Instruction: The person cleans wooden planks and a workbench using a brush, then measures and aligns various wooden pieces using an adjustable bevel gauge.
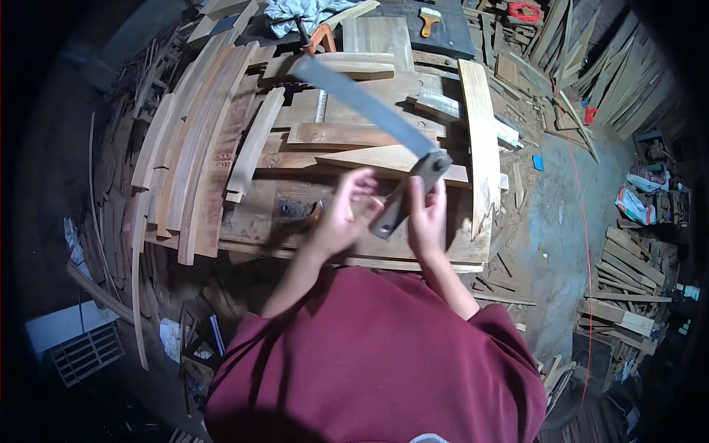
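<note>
My right hand (427, 214) is closed around the grey handle of a hinged tool (369, 107). A long flat metal blade runs from the round pivot knob up and left over the boards; I cannot tell its exact kind. Just left of the handle is my left hand (347, 210), its fingers apart and slightly curled, smeared by motion. Whether it touches the handle is unclear. Beneath the tool lie several wooden pieces, including a tapered board (377, 157) and a shorter board (340, 134). An orange-handled tool (316, 214) is partly hidden behind my left wrist.
Long wooden strips (199, 148) line the bench's left side, and a pale board (478, 133) its right. At the back are a brush (428, 22), an orange-and-black tool (319, 37) and crumpled cloth (299, 13). Scrap wood (620, 284) is piled on the floor.
</note>
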`<state>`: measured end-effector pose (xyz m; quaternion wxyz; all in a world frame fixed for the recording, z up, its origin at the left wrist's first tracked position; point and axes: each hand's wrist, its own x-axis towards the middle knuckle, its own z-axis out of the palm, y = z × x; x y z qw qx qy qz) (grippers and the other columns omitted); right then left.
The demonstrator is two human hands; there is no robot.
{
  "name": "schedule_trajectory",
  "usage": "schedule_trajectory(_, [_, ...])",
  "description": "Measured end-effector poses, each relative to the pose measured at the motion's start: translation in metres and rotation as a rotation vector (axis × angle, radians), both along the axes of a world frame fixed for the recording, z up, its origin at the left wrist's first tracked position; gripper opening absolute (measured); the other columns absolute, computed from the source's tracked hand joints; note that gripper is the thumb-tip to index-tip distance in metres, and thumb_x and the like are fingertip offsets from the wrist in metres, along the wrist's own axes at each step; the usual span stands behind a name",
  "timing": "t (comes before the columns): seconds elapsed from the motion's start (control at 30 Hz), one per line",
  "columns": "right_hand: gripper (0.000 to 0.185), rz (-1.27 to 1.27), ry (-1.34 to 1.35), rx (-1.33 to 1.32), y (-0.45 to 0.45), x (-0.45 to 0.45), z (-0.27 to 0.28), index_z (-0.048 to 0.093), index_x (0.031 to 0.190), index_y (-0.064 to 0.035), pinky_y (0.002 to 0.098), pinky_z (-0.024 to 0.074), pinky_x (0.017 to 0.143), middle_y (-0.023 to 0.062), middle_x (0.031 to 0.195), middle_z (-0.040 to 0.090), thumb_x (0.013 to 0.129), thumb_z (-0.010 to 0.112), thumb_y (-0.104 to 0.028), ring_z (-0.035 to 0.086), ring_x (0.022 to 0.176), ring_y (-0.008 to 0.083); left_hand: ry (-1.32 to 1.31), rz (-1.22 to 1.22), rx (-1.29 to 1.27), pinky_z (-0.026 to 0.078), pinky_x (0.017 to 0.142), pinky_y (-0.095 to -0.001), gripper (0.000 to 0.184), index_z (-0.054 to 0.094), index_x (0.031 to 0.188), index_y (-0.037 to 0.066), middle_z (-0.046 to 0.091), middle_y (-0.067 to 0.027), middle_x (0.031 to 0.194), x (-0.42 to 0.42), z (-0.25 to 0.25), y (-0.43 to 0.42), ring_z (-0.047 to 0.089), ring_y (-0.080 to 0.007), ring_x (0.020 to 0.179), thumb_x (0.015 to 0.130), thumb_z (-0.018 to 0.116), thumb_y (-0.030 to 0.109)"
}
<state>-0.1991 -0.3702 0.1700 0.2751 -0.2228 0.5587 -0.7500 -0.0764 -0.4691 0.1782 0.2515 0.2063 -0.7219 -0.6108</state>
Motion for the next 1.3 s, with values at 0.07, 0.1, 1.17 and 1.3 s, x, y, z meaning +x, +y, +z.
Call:
schedule_trajectory(0.07, [0.027, -0.060, -0.021, -0.094, -0.012, 0.028, 0.002, 0.044, 0.111, -0.0025, 0.0199, 0.0425, 0.064, 0.0019, 0.090, 0.055, 0.088, 0.058, -0.007, 0.052, 0.075, 0.0047, -0.118, -0.016, -0.480, 0.044, 0.086, -0.0372, 0.066, 0.035, 0.127, -0.002, 0.052, -0.0207, 0.113, 0.000, 0.001, 0.022, 0.054, -0.0312, 0.104, 0.085, 0.057, 0.044])
schedule_trajectory(0.1, [0.025, -0.027, -0.028, -0.064, -0.011, 0.029, -0.003, 0.044, 0.108, -0.0020, 0.0196, 0.0427, 0.061, 0.0015, 0.085, 0.056, 0.088, 0.058, -0.007, 0.052, 0.070, 0.0055, -0.078, 0.022, -0.468, 0.045, 0.083, -0.0375, 0.067, 0.036, 0.127, -0.002, 0.053, -0.0212, 0.109, 0.001, -0.003, 0.027, 0.055, -0.0341, 0.100, 0.084, 0.059, 0.044])
schedule_trajectory(1.17, [0.046, -0.621, 1.342, 1.231, -0.031, -0.216, -0.027, 0.054, 0.093, -0.0046, 0.0415, 0.0437, 0.074, 0.0120, 0.094, 0.057, 0.069, 0.070, -0.041, 0.055, 0.092, 0.0274, 0.087, 0.450, 0.396, 0.034, 0.035, -0.0221, 0.017, 0.051, 0.089, 0.004, 0.049, -0.0015, 0.065, 0.123, -0.024, 0.003, 0.043, -0.0083, 0.039, 0.087, 0.058, 0.019])
schedule_trajectory(1.3, [0.053, -0.559, 1.275, 1.277, -0.033, -0.213, -0.038, 0.054, 0.094, -0.0025, 0.0449, 0.0440, 0.075, 0.0167, 0.096, 0.057, 0.074, 0.064, -0.050, 0.055, 0.092, 0.0338, 0.027, 0.472, 0.381, 0.036, 0.035, -0.0231, 0.017, 0.050, 0.082, 0.005, 0.048, 0.0001, 0.053, 0.119, -0.027, 0.006, 0.044, -0.0090, 0.037, 0.086, 0.061, 0.018])
